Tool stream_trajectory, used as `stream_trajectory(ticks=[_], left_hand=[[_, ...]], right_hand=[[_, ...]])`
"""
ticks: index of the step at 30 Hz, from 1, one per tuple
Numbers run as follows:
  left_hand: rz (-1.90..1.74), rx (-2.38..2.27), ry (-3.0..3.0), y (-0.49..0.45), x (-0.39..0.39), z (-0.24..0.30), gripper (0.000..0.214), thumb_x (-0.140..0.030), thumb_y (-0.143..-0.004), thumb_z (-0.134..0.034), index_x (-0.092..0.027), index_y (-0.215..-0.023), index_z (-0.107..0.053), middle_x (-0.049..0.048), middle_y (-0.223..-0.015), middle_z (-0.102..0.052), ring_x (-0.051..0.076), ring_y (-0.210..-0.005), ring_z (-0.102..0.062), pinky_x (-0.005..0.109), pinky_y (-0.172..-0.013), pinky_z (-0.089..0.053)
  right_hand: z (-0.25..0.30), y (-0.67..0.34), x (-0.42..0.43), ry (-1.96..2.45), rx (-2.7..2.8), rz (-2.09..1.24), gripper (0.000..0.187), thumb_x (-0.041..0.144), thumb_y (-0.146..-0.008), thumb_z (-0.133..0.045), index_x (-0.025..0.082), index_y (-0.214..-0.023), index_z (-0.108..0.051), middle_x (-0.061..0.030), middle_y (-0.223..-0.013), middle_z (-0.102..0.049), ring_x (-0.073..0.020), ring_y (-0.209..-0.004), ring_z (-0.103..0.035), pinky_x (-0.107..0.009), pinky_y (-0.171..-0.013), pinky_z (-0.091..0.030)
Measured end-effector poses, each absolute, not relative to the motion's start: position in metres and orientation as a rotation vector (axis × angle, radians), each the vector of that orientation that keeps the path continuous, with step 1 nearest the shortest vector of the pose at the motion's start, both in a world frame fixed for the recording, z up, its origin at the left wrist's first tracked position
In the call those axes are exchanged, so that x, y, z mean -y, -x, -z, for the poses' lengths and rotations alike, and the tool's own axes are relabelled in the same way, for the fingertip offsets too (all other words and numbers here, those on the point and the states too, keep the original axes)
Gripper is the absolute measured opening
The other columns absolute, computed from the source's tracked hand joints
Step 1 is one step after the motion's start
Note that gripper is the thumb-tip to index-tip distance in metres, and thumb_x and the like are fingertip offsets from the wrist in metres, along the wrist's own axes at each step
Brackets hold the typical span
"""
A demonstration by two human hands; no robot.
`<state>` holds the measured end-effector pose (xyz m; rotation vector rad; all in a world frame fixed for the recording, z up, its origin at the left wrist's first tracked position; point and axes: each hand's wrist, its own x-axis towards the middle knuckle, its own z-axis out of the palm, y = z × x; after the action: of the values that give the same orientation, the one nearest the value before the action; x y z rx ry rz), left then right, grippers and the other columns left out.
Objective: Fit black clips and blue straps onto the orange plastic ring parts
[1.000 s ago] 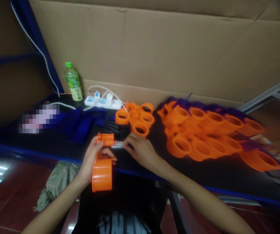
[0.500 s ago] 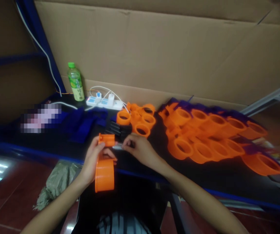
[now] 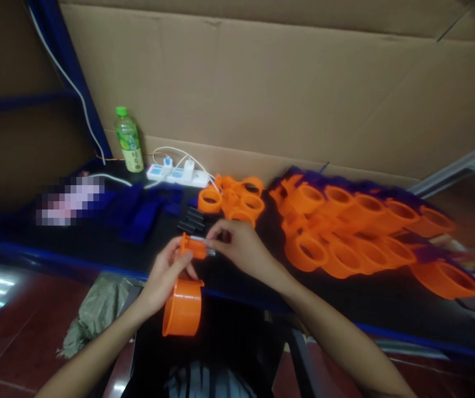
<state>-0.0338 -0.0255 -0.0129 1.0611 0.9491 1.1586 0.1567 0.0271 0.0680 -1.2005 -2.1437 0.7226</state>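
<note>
My left hand (image 3: 170, 272) is closed around an orange plastic part (image 3: 183, 307), with a wide ring below and a small trough-like section above. Against that upper section, my right hand (image 3: 231, 239) pinches a small silvery rod-like piece (image 3: 210, 251); its exact kind is too small to tell. A pale strip (image 3: 197, 239) shows along the trough's top edge, partly hidden by the right fingertips. Just beyond the hands, several short black cylinders (image 3: 191, 220) lie on the dark table (image 3: 237, 276). Behind my right hand stand several orange ringed parts (image 3: 243, 202).
At the right lies a large group of orange ringed parts (image 3: 345, 232) with blue straps. A white power strip (image 3: 177, 174) and a green-capped bottle (image 3: 128, 141) stand at the back. Blue straps (image 3: 138, 213) lie on the left. A cardboard panel (image 3: 262, 94) closes off the rear.
The orange part has moved slightly right and turned in my left hand. My right hand has brought the silvery piece from beside the trough to its edge. More of the black cylinders shows.
</note>
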Motion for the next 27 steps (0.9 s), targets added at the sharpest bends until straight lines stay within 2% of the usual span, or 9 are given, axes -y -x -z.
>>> stream_trajectory(ticks=[4,9,11,14,16,19,23,27], left_hand=[[-1.128,-0.943,-1.038,0.035,0.025,0.008,0.042,-0.048,-0.09,-0.066,-0.018,-0.118,-0.056,0.0032,-0.066,-0.072,0.02,-0.058,-0.07,0.026,-0.057,-0.054],[-1.179,-0.892,-0.779,0.034,0.026,-0.004,0.04,-0.044,-0.089,-0.065,-0.018,-0.117,-0.054,0.0027,-0.062,-0.071,0.024,-0.057,-0.072,0.035,-0.058,-0.06],[-1.213,-0.885,-0.724,0.033,0.026,-0.009,0.039,-0.043,-0.088,-0.065,-0.017,-0.116,-0.055,0.0064,-0.072,-0.075,0.025,-0.057,-0.072,0.037,-0.059,-0.061],[-1.249,-0.864,-0.703,0.032,0.025,-0.011,0.041,-0.043,-0.087,-0.066,-0.016,-0.117,-0.055,0.0135,-0.095,-0.078,0.025,-0.062,-0.074,0.04,-0.06,-0.062],[-1.247,-0.856,-0.704,0.032,0.024,-0.01,0.044,-0.043,-0.086,-0.067,-0.015,-0.118,-0.055,0.0157,-0.101,-0.078,0.027,-0.066,-0.075,0.041,-0.06,-0.063],[-1.233,-0.856,-0.698,0.034,0.023,-0.007,0.045,-0.043,-0.086,-0.067,-0.015,-0.119,-0.055,0.0144,-0.094,-0.078,0.028,-0.068,-0.076,0.039,-0.059,-0.062],[-1.228,-0.844,-0.717,0.035,0.023,-0.003,0.044,-0.044,-0.087,-0.065,-0.016,-0.119,-0.055,0.0069,-0.069,-0.074,0.028,-0.065,-0.075,0.037,-0.056,-0.061],[-1.244,-0.859,-0.778,0.031,0.023,-0.002,0.041,-0.045,-0.089,-0.064,-0.017,-0.117,-0.055,0.005,-0.065,-0.073,0.027,-0.064,-0.074,0.039,-0.062,-0.061]], right_hand=[[-0.059,-0.154,-0.029,1.037,2.184,-0.585,0.007,0.025,-0.089,-0.071,0.019,-0.086,-0.074,-0.0021,-0.087,-0.069,-0.0109,-0.072,-0.06,-0.023,-0.064,-0.044],[-0.058,-0.17,-0.029,1.092,2.29,-0.335,0.022,0.029,-0.1,-0.057,0.023,-0.114,-0.072,-0.0041,-0.109,-0.073,-0.0155,-0.095,-0.068,-0.027,-0.083,-0.049],[-0.056,-0.178,-0.026,1.231,2.395,-0.164,0.022,0.028,-0.099,-0.057,0.023,-0.115,-0.071,-0.005,-0.11,-0.074,-0.0181,-0.096,-0.069,-0.029,-0.081,-0.049],[-0.05,-0.183,-0.021,1.42,2.566,0.011,0.018,0.025,-0.096,-0.06,0.022,-0.11,-0.071,-0.0073,-0.107,-0.073,-0.0214,-0.091,-0.069,-0.029,-0.069,-0.046],[-0.045,-0.183,-0.019,1.509,2.616,0.054,0.018,0.022,-0.094,-0.062,0.021,-0.11,-0.07,-0.0081,-0.105,-0.073,-0.0218,-0.086,-0.069,-0.028,-0.063,-0.043],[-0.041,-0.184,-0.019,1.552,2.591,0.006,0.02,0.021,-0.093,-0.062,0.021,-0.111,-0.069,-0.0082,-0.106,-0.072,-0.0218,-0.086,-0.069,-0.028,-0.064,-0.044],[-0.046,-0.192,-0.02,1.406,2.399,-0.176,0.021,0.024,-0.095,-0.061,0.022,-0.114,-0.069,-0.0071,-0.113,-0.072,-0.0199,-0.092,-0.069,-0.03,-0.077,-0.05],[-0.052,-0.19,-0.017,1.128,2.227,-0.462,0.023,0.03,-0.095,-0.061,0.025,-0.116,-0.071,-0.0054,-0.111,-0.07,-0.0141,-0.082,-0.067,-0.026,-0.069,-0.053]])
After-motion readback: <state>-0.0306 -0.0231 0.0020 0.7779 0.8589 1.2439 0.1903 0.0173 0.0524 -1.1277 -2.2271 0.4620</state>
